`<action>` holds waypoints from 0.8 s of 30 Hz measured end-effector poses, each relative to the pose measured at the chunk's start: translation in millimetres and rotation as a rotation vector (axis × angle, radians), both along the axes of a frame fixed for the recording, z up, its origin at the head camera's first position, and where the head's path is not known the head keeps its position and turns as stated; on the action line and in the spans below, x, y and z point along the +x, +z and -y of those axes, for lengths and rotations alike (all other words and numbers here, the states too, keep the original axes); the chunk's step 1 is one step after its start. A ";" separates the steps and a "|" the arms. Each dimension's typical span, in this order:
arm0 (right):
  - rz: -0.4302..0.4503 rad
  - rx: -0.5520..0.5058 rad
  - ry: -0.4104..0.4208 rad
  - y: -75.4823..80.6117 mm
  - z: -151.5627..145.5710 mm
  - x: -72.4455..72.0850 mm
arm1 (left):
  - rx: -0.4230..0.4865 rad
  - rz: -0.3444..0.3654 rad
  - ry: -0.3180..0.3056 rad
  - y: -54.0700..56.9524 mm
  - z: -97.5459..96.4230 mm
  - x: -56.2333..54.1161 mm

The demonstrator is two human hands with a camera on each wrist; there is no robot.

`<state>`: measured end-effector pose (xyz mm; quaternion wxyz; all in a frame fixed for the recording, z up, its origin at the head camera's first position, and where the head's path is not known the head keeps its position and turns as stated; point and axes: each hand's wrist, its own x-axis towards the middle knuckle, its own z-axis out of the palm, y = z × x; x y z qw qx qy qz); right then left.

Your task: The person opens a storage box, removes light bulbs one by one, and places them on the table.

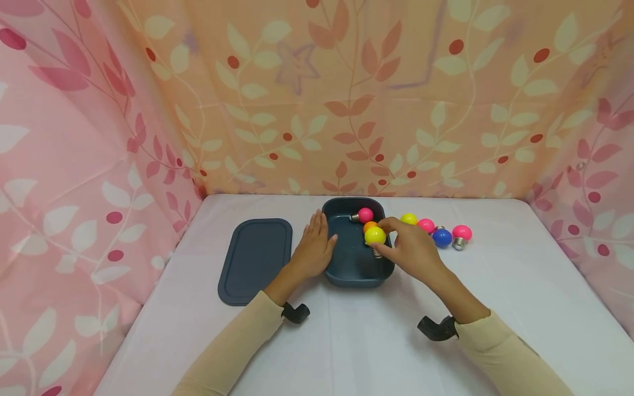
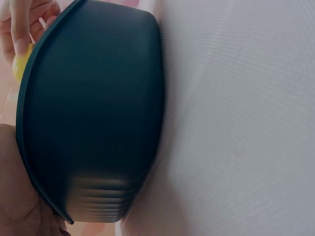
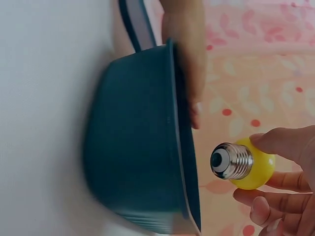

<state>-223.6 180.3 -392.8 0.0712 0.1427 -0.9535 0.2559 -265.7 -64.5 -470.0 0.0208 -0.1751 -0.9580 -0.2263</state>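
Note:
My right hand (image 1: 416,250) pinches a yellow light bulb (image 1: 375,235) between thumb and fingers over the dark box (image 1: 342,264). In the right wrist view the same yellow bulb (image 3: 256,167) shows its metal screw base pointing toward the box. Straight-fingered, my left hand (image 1: 312,247) rests on the box's left rim. Inside the box lie a pink bulb (image 1: 365,215) and an orange bulb (image 1: 369,226), the latter partly hidden by the held one. The left wrist view shows the box's outer wall (image 2: 93,98) from the side.
Right of the box lie another yellow bulb (image 1: 408,219), a pink bulb (image 1: 426,225), a blue bulb (image 1: 442,237) and a further pink bulb (image 1: 462,233). A flat dark lid (image 1: 255,261) lies left of the box on the white-covered table (image 1: 366,341). Patterned curtains (image 1: 346,99) stand behind and at both sides.

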 end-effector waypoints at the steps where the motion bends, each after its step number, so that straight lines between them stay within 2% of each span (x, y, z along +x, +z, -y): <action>1: 0.005 -0.017 -0.009 1.1 -1.5 0.9 | 0.000 0.002 0.000 -0.2 -0.1 -0.1; 9: -0.001 -0.121 -0.048 5.7 -15.9 7.3 | 0.011 0.004 0.005 -0.6 0.0 0.2; 18: -0.039 -0.159 -0.077 -3.5 -33.6 6.5 | 0.000 -0.004 0.001 -2.1 0.8 -0.4; 24: -0.006 -0.180 -0.097 -8.0 -44.5 3.2 | 0.005 -0.011 -0.002 -0.7 0.0 -0.4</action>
